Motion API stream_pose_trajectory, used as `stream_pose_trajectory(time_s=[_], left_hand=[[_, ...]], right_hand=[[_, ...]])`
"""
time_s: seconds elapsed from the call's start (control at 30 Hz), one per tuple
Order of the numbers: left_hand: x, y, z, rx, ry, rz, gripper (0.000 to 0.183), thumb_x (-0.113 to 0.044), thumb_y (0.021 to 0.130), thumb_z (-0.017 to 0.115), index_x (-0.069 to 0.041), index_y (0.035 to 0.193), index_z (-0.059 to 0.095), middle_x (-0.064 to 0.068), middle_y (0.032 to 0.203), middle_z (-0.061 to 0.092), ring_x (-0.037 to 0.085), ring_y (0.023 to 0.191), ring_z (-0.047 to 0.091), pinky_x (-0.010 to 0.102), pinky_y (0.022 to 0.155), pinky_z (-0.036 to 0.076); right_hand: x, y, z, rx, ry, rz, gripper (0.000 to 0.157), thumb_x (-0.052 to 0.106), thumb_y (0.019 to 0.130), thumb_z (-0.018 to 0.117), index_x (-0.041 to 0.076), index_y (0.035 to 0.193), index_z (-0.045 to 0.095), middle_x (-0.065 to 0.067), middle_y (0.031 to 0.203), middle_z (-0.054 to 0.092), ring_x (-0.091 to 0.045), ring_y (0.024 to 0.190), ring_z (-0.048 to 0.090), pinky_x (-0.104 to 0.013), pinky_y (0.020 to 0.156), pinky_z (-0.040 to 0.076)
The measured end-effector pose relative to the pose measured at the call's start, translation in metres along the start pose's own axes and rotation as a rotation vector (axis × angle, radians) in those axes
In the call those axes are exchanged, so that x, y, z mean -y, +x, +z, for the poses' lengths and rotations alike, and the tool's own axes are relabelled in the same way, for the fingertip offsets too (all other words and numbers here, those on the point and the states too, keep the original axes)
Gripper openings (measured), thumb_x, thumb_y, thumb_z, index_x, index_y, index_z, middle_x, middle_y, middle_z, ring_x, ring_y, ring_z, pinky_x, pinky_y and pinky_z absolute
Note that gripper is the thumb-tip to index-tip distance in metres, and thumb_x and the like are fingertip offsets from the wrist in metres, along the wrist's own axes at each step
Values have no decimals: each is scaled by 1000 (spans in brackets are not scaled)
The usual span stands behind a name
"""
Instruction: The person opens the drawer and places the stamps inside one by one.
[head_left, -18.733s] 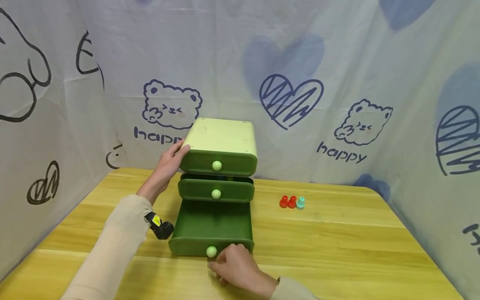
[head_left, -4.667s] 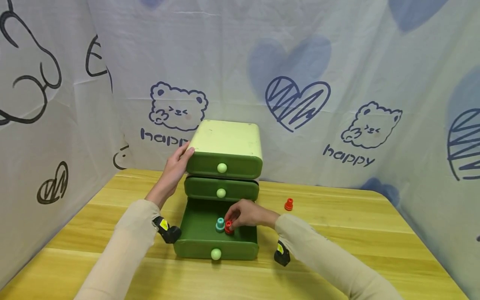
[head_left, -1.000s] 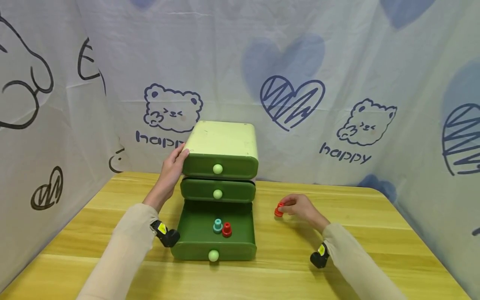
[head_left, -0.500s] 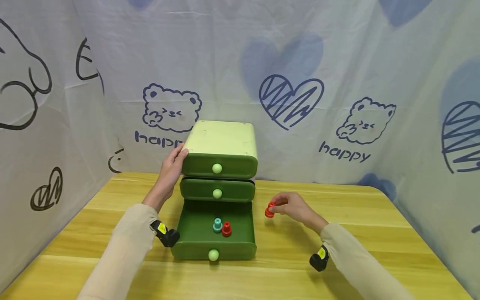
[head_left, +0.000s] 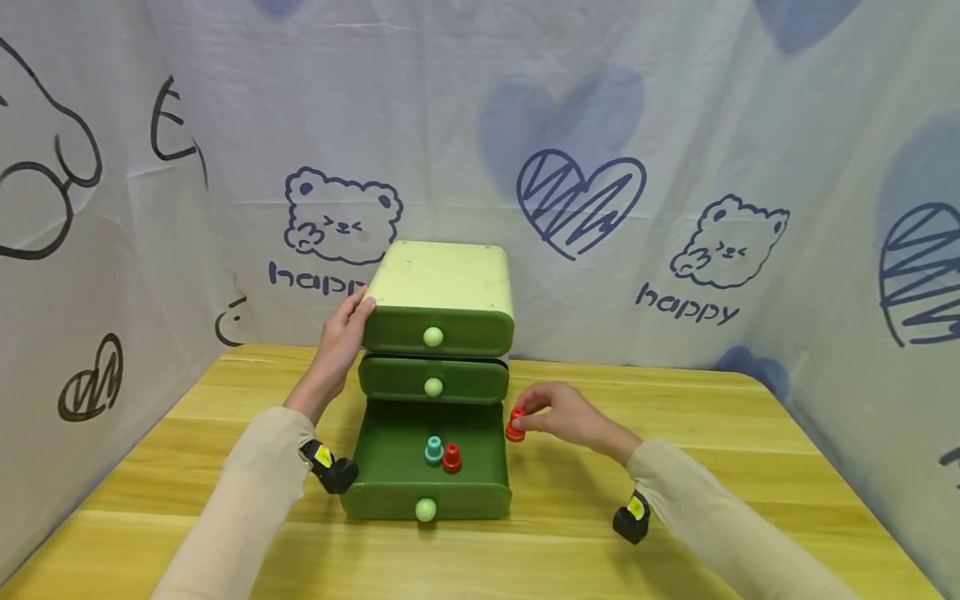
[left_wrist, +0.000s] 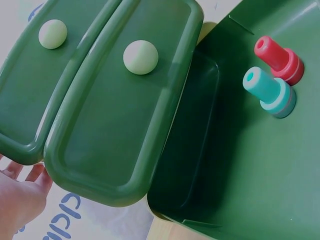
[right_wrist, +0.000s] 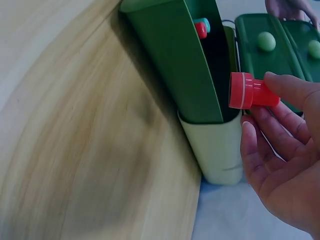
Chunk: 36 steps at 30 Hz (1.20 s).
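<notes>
My right hand [head_left: 566, 412] pinches a small red stepped plastic piece [right_wrist: 245, 91] between thumb and fingers. It is raised just off the right side of the pulled-out bottom drawer [head_left: 426, 502]. Inside that drawer stand a turquoise piece [head_left: 434, 451] and another red piece [head_left: 452, 458], side by side and upright. My left hand [head_left: 339, 346] rests against the left side of the cream and green drawer cabinet [head_left: 442, 275], near its top, with its fingers partly hidden in the left wrist view. The top drawer [head_left: 480, 332] is pushed in, and the middle drawer [head_left: 397, 379] looks nearly so.
The cabinet stands on a wooden table [head_left: 675, 467], before a white cloth backdrop [head_left: 450, 100] with printed hearts and bears. A small black camera sits on each wrist, the left one [head_left: 333, 471] close to the bottom drawer's side.
In the last second my right hand has carried the red piece leftward to the bottom drawer's side. Since the earliest frame, the turquoise piece and another red one have moved from the table into the drawer.
</notes>
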<state>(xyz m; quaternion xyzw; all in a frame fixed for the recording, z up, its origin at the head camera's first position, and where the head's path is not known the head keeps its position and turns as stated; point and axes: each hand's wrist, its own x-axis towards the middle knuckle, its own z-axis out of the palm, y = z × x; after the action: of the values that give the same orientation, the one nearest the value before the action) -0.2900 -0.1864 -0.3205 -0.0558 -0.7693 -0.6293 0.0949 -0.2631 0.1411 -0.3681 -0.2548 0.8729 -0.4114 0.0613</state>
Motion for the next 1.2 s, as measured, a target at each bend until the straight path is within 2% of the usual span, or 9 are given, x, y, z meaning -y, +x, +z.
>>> stream_pose_trajectory(time_s=[0.13,0.43,0.53,0.7,0.83,1.07,1.2], left_hand=[[-1,-1,0,0,0,3,61,-43,103,38,-17,156,20,8,160,12,31,142,20,47,114,20],[-1,-2,0,0,-6,13,62,-42,103,39,-14,155,21,8,160,14,31,141,22,47,114,22],[0,-1,0,7,-6,10,62,-41,103,39,-14,156,20,9,160,14,32,141,21,48,114,22],[1,0,0,7,-17,7,61,-40,104,38,-15,156,19,10,160,15,33,140,23,49,114,22],[1,0,0,9,-19,7,61,-40,104,38,-14,156,19,10,159,15,33,140,24,49,113,23],[-1,-1,0,3,-21,7,61,-41,103,39,-15,155,21,9,159,17,33,138,27,48,112,26],[-1,-2,0,-12,-14,12,61,-42,103,40,-16,155,23,9,158,20,33,137,29,48,111,27]], right_hand=[[5,3,3,38,-19,-26,16,14,87,73,5,99,69,2,89,69,-16,86,63,-32,74,52],[15,13,11,63,-58,-56,20,12,87,73,2,103,70,-1,92,70,-15,86,63,-29,74,52],[16,17,15,90,-2,-33,19,10,87,72,1,104,69,-2,91,69,-15,84,63,-30,72,54],[18,22,21,154,152,49,21,8,86,72,-1,104,68,-4,91,68,-19,81,65,-43,76,57],[19,26,27,199,177,68,19,8,85,74,0,102,68,-3,90,68,-18,80,65,-47,78,55],[20,32,35,241,167,60,17,5,84,75,0,99,69,-3,87,69,-14,80,64,-33,72,55],[20,36,38,245,168,62,17,4,81,76,0,96,69,-2,85,68,-14,80,63,-30,72,55]])
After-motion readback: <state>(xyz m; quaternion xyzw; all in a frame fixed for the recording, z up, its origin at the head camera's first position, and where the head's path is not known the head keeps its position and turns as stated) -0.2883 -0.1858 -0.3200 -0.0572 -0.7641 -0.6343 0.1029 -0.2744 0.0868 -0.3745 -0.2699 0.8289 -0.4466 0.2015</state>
